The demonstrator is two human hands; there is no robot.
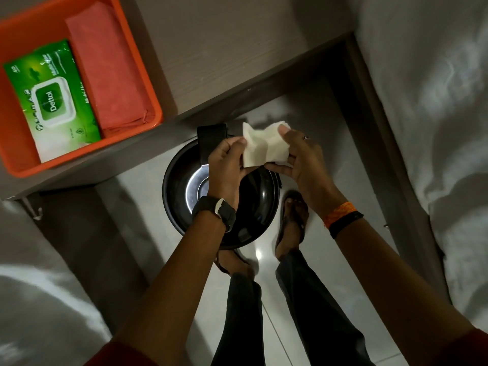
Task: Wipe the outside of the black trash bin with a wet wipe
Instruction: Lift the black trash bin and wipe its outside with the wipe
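Head cam, steep downward view

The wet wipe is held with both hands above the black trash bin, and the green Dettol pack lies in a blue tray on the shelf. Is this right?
Not quite: the tray is orange, not blue, as the head view shows. The rest stands: the wet wipe is held by the left hand and the right hand above the black trash bin, and the green Dettol pack lies in that tray on the shelf.
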